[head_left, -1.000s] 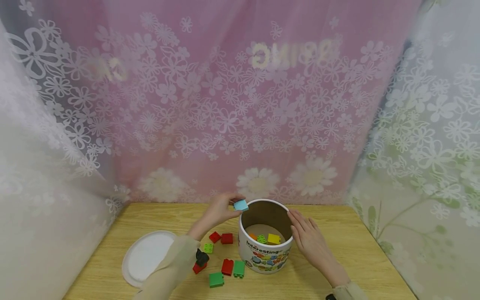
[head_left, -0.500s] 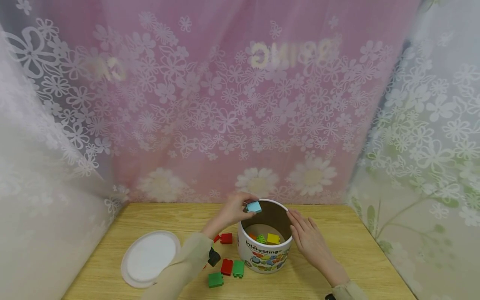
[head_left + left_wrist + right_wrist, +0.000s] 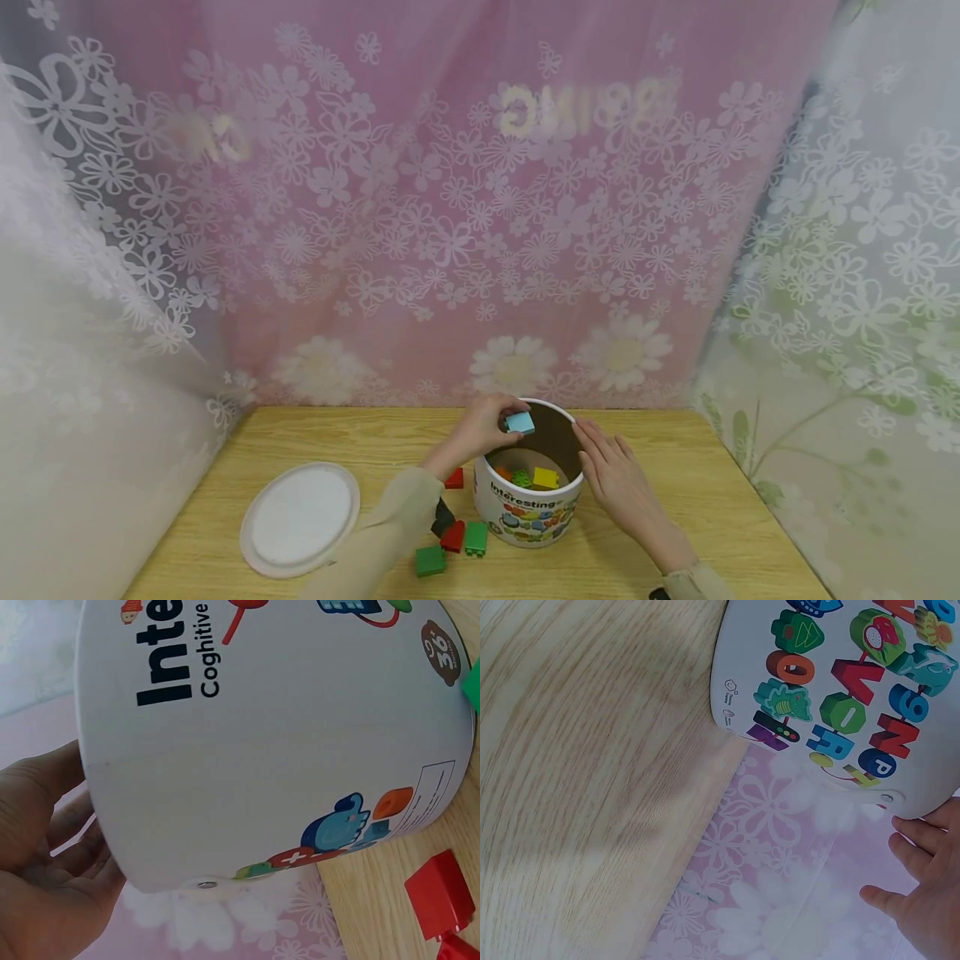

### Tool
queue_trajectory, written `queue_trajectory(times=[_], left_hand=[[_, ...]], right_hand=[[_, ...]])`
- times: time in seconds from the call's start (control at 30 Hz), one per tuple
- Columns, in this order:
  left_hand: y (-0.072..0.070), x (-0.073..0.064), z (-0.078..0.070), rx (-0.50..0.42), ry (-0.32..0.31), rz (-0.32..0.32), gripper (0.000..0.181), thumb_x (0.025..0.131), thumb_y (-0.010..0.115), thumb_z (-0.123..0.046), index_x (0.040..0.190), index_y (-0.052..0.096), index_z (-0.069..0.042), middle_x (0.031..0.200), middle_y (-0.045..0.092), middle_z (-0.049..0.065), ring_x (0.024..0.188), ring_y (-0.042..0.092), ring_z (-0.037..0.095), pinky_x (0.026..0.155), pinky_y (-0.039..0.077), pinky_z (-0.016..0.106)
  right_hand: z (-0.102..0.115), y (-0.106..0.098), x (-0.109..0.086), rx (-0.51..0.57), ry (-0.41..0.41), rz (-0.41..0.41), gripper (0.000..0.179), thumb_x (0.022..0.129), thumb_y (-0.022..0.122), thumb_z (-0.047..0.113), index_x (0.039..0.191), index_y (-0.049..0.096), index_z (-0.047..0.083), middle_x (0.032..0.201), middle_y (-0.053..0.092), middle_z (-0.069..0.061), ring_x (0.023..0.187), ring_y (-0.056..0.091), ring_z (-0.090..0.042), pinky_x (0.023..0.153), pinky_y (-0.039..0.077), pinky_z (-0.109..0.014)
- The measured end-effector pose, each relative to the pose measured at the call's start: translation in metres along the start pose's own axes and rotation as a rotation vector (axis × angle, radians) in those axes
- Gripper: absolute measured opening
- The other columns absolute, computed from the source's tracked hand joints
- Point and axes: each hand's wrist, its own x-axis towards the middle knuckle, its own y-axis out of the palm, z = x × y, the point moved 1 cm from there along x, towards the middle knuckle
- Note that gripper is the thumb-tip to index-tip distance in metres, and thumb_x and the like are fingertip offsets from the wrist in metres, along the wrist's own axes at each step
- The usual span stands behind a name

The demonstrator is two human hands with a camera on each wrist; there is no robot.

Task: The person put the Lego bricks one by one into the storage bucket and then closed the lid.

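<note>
My left hand (image 3: 483, 427) pinches a light blue building block (image 3: 520, 423) over the mouth of a round white bucket (image 3: 528, 518) with printed letters. In the left wrist view the bucket wall hides that block and part of the left hand (image 3: 45, 847). The fingers of my right hand (image 3: 618, 479) lie fairly straight against the bucket's right rim. Inside the bucket sit a yellow block (image 3: 545, 477), a green block (image 3: 521, 478) and an orange piece (image 3: 503, 473), partly hidden by the rim.
Left of the bucket lie a red block (image 3: 452, 537), two green blocks, one of them (image 3: 476, 538) near the bucket, and another red block (image 3: 454, 478). A white round lid (image 3: 300, 518) rests farther left. Patterned curtains (image 3: 480, 208) enclose the wooden table.
My left hand has carried the light blue block rightward from beside the bucket's left rim to over its opening. The right hand stays on the rim.
</note>
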Motion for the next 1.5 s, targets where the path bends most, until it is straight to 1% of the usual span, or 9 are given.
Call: queue_trajectory(times=[0.3, 0.6, 0.77, 0.87, 1.0, 1.1, 1.23, 1.4, 1.5], left_hand=[[0.006, 0.001, 0.002, -0.007, -0.006, 0.001, 0.039, 0.089, 0.079, -0.01, 0.126, 0.069, -0.006, 0.12, 0.069, 0.009, 0.105, 0.067, 0.022, 0.087, 0.057, 0.031], [0.01, 0.003, 0.004, 0.021, -0.022, 0.013, 0.04, 0.087, 0.082, -0.013, 0.125, 0.07, -0.009, 0.116, 0.069, 0.006, 0.101, 0.067, 0.019, 0.084, 0.057, 0.028], [0.01, 0.003, 0.002, 0.021, -0.022, 0.019, 0.04, 0.09, 0.078, -0.012, 0.129, 0.068, -0.006, 0.122, 0.069, 0.008, 0.108, 0.066, 0.024, 0.09, 0.057, 0.033], [0.01, 0.003, 0.001, 0.018, -0.018, 0.003, 0.039, 0.092, 0.076, -0.011, 0.13, 0.067, -0.007, 0.126, 0.068, 0.009, 0.111, 0.065, 0.026, 0.093, 0.056, 0.037], [0.01, 0.002, 0.002, 0.016, 0.005, -0.037, 0.036, 0.093, 0.075, -0.013, 0.129, 0.068, -0.009, 0.123, 0.069, 0.006, 0.109, 0.066, 0.022, 0.092, 0.056, 0.034], [0.008, 0.001, 0.002, -0.001, 0.031, -0.072, 0.034, 0.094, 0.074, -0.013, 0.128, 0.068, -0.008, 0.122, 0.07, 0.005, 0.107, 0.067, 0.021, 0.091, 0.057, 0.031], [0.004, -0.003, 0.002, -0.043, 0.064, -0.113, 0.034, 0.094, 0.074, -0.012, 0.127, 0.068, -0.006, 0.122, 0.069, 0.007, 0.108, 0.067, 0.023, 0.092, 0.057, 0.033], [-0.003, -0.008, 0.004, -0.083, 0.1, -0.137, 0.036, 0.093, 0.075, -0.012, 0.129, 0.068, -0.008, 0.124, 0.069, 0.008, 0.11, 0.067, 0.025, 0.096, 0.057, 0.037], [-0.008, -0.013, 0.006, -0.145, 0.106, -0.135, 0.038, 0.094, 0.074, -0.011, 0.13, 0.067, -0.007, 0.126, 0.068, 0.01, 0.114, 0.065, 0.029, 0.099, 0.055, 0.044]], right_hand=[[0.001, -0.001, 0.0, -0.003, 0.002, 0.004, 0.051, 0.097, 0.063, 0.008, 0.146, 0.052, -0.001, 0.148, 0.053, -0.017, 0.135, 0.05, -0.037, 0.108, 0.037, -0.066], [0.001, -0.001, 0.0, 0.001, 0.015, 0.016, 0.051, 0.099, 0.061, 0.009, 0.148, 0.05, 0.0, 0.149, 0.052, -0.017, 0.137, 0.048, -0.036, 0.109, 0.035, -0.065], [0.0, 0.0, -0.001, -0.002, 0.001, 0.004, 0.049, 0.099, 0.06, 0.009, 0.147, 0.051, 0.0, 0.149, 0.052, -0.017, 0.137, 0.049, -0.036, 0.108, 0.037, -0.066], [-0.001, 0.0, -0.001, -0.006, -0.007, -0.003, 0.05, 0.099, 0.061, 0.009, 0.147, 0.051, 0.0, 0.148, 0.053, -0.017, 0.136, 0.049, -0.036, 0.108, 0.037, -0.066], [0.0, 0.0, 0.0, -0.007, -0.009, -0.008, 0.051, 0.097, 0.063, 0.007, 0.146, 0.052, 0.0, 0.148, 0.053, -0.017, 0.135, 0.05, -0.036, 0.107, 0.038, -0.066], [0.0, 0.001, 0.0, -0.005, -0.007, -0.01, 0.051, 0.096, 0.063, 0.007, 0.146, 0.052, 0.0, 0.148, 0.054, -0.017, 0.135, 0.05, -0.036, 0.107, 0.038, -0.066], [0.001, 0.0, 0.0, 0.0, -0.004, -0.012, 0.048, 0.1, 0.06, 0.009, 0.146, 0.052, -0.001, 0.147, 0.054, -0.018, 0.136, 0.05, -0.036, 0.108, 0.036, -0.065], [0.001, 0.001, -0.001, 0.007, -0.007, -0.01, 0.044, 0.105, 0.053, 0.015, 0.146, 0.051, -0.001, 0.148, 0.053, -0.018, 0.136, 0.049, -0.036, 0.109, 0.035, -0.065], [0.001, 0.001, -0.001, 0.009, -0.006, -0.011, 0.046, 0.103, 0.056, 0.012, 0.146, 0.051, -0.001, 0.148, 0.053, -0.018, 0.137, 0.049, -0.036, 0.109, 0.036, -0.065]])
